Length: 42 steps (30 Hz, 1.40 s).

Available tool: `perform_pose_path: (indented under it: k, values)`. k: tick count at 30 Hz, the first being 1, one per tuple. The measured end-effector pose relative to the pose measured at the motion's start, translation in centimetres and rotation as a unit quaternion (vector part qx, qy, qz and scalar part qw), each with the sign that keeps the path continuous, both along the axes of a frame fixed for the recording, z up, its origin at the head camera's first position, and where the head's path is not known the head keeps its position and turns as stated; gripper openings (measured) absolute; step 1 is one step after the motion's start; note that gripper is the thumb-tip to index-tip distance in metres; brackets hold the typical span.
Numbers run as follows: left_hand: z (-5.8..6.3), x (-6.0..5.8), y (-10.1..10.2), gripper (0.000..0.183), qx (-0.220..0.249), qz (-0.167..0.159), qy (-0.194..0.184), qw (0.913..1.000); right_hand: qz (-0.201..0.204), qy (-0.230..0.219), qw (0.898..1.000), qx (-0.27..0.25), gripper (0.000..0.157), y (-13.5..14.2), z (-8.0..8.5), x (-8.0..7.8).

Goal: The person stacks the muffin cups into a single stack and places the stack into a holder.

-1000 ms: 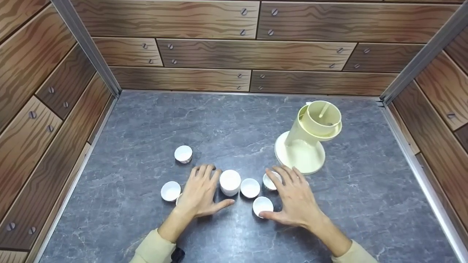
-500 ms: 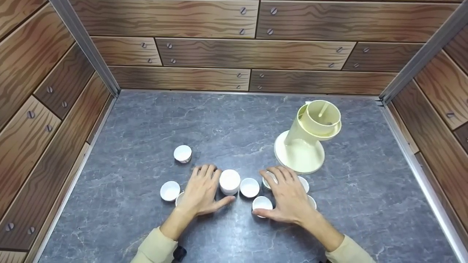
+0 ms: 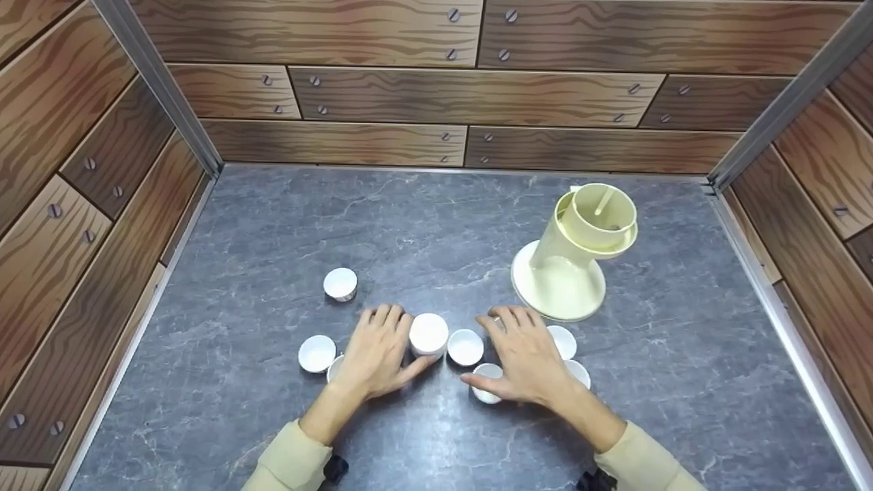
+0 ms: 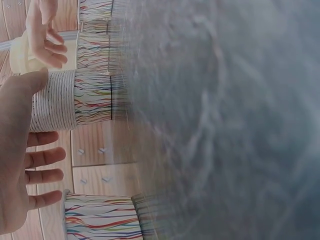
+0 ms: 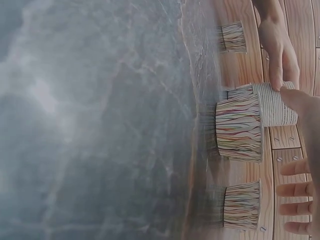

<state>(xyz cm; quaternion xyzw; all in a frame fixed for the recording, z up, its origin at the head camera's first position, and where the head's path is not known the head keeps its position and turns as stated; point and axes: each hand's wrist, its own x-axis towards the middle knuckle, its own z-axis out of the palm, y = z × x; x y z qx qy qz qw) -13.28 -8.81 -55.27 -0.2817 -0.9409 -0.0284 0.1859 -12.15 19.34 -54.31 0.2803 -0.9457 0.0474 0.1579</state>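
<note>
Nearest the camera: two pale sleeves (image 3: 290,455), then both hands. Left hand (image 3: 374,354): thumb laid against the stack of paper cups (image 3: 428,333), fingers extended, not curled round it. Right hand (image 3: 526,365): fingers spread and loosely straight over the cups; thumb above the front cup (image 3: 487,387), contact not determinable from overhead.

Stack: slightly left of midway between the tabletop's (image 3: 273,218) side edges, well short of its far edge. Upright, mouths up, long axis vertical; it lies sideways in both wrist views, as do the loose cups.

Beside the stack, to its right, a single cup (image 3: 466,348); two more cups (image 3: 562,342) right of the right hand. Towards the left edge, an outer cup (image 3: 317,354) and another partly covered by the left hand. Farther back, a lone cup (image 3: 340,284). Right, towards the far right corner, a pale yellow stand (image 3: 569,273) on a round base. Plank-patterned wall (image 3: 382,99) along the far edge.

View comparison: head gives mainly white tops; wrist views add coloured stripes and the stack's ribbed rims.
</note>
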Motion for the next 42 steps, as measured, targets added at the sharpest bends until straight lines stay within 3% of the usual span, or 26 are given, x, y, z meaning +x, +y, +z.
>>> perform_pose_path:
  k: [12,42]
  values:
    - [0.1,-0.2,0.1,0.071,-0.007,-0.002,-0.007,0.9999,0.002,-0.018,1.0,0.024,0.088,-0.7,0.0,-1.4]
    - [0.2,-0.1,0.0,0.072,-0.013,-0.001,-0.009,0.9999,0.005,-0.01,0.999,0.052,0.07,-1.7,-0.6,-2.0]
